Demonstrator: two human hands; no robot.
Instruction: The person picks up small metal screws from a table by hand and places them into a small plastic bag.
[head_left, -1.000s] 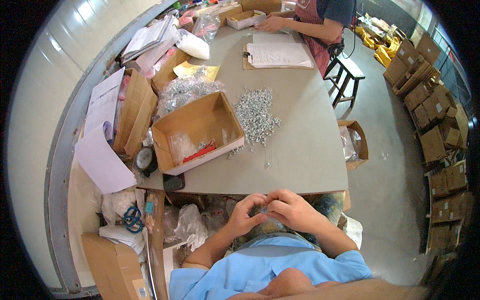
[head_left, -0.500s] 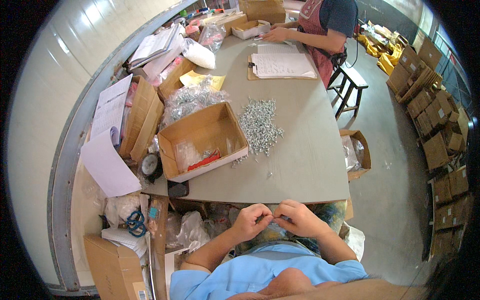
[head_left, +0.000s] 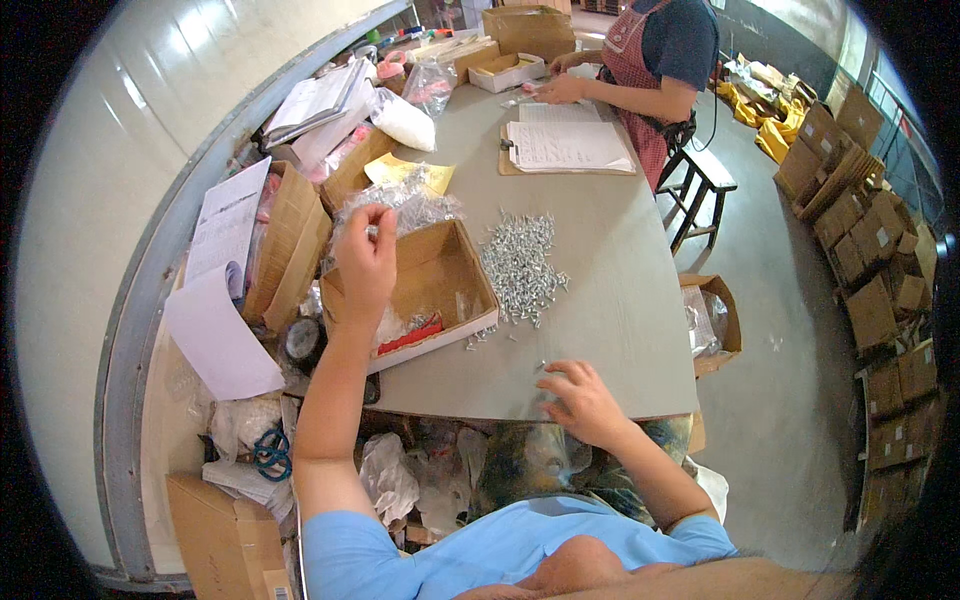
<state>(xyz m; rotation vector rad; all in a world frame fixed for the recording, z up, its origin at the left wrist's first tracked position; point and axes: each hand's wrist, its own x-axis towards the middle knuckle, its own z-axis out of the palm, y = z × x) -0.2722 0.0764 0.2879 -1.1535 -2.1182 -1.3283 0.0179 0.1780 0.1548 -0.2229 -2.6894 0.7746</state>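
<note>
My left hand is raised over the back left side of an open cardboard box, its fingers curled together in a pinch. Whatever lies between those fingertips is too small to make out. Beside it is a heap of clear plastic bags with metal pieces in them. Just above the table's near edge hovers my right hand, fingers apart, close to a single loose screw. A pile of small silver screws lies on the grey table, right of the box. Inside the box are clear bags and a red strip.
Across the table a person in a checked apron handles small things near a clipboard. Papers and cartons crowd the left side. A stool and an open carton stand at the right.
My hands were together at the table's near edge. The left has gone forward and left, over the box; the right has shifted slightly forward and right, its fingers now spread.
</note>
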